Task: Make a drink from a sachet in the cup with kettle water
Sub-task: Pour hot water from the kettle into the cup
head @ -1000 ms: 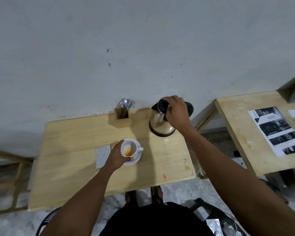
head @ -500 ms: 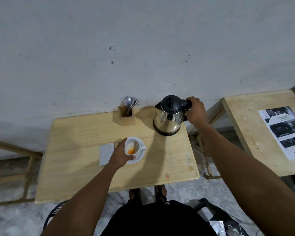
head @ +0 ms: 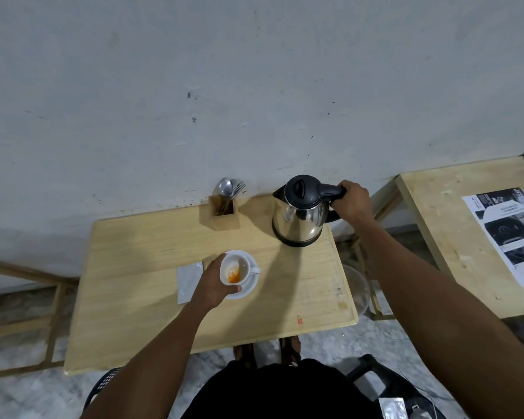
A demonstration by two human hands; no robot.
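On the tabletop (head: 133, 297), the cup (head: 235, 269) is gripped by the left hand (head: 214, 287); the kettle (head: 301, 214) handle is clasped by the right hand (head: 353, 204).

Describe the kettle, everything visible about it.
The kettle has a shiny steel body, a black base ring, a closed black lid and a black handle. It stands upright at the far right corner of the wooden table, its spout pointing left toward the cutlery holder. The right hand grips its handle.
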